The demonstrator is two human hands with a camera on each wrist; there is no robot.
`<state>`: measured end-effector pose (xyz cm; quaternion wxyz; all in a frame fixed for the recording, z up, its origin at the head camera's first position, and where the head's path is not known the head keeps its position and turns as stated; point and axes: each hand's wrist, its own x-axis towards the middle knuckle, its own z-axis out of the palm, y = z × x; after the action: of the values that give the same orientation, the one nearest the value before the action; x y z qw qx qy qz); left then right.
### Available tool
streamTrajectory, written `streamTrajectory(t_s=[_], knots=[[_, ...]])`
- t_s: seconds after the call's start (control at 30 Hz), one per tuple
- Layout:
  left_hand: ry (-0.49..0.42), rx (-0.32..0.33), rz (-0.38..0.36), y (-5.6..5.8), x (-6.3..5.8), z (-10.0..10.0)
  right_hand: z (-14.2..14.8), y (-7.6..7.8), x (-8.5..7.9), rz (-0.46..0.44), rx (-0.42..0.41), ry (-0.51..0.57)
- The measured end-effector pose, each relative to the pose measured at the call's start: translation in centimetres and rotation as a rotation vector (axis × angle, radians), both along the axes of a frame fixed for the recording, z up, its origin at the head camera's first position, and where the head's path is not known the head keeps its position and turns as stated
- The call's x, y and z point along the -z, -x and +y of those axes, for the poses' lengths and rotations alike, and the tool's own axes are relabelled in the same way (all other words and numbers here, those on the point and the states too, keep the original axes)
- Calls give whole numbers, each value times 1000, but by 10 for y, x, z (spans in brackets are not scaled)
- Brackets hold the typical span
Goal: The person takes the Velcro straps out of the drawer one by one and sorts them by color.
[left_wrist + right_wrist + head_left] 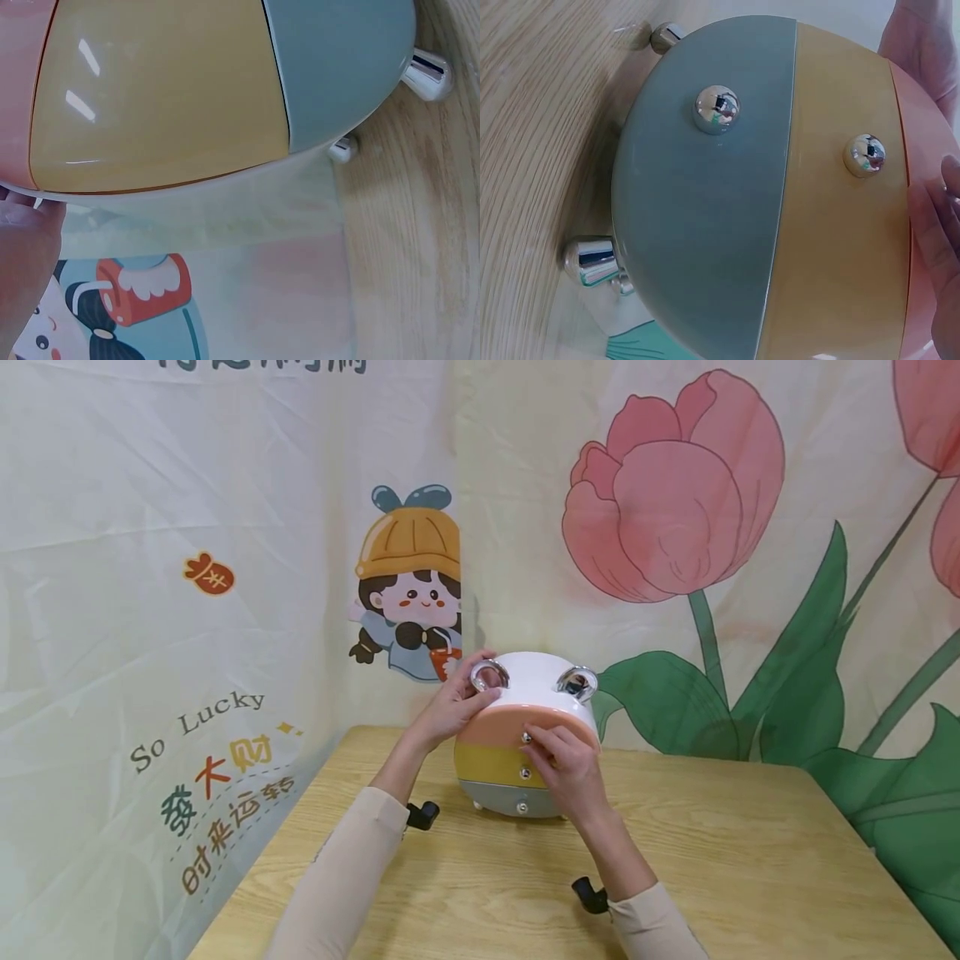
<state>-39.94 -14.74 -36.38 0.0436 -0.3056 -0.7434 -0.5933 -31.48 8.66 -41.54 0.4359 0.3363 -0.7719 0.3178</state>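
The drawer box (487, 763) stands upright on the bench (720, 835), drawers facing me. My left hand (450, 706) grips its upper left side beside one ear (505, 675); my right hand (568, 768), nearer the top knob (527, 738), pinches it.

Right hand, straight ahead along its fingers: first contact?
Likely the pink drawer front, just behind the top knob that the right hand appears to pinch. The remaining gap is hard to judge; some fingers may already touch the front.
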Motion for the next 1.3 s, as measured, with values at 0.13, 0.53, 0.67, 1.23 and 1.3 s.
streamTrajectory(t_s=[0.13, 0.53, 0.67, 1.23, 1.3], knots=[[-1, 1, 0, -1, 1, 1, -1, 1, 1, 18, -4, 10], [43, 11, -9, -1, -3, -2, -3, 4, 2, 51, 56, -28], [47, 19, -4, -2, -5, -3, -3, 3, 2, 63, 53, -32], [60, 39, 22, 1, -4, -4, 3, -9, -11, 100, 73, -163], [61, 41, 20, 1, -3, -4, 5, -12, -12, 91, 65, -177]])
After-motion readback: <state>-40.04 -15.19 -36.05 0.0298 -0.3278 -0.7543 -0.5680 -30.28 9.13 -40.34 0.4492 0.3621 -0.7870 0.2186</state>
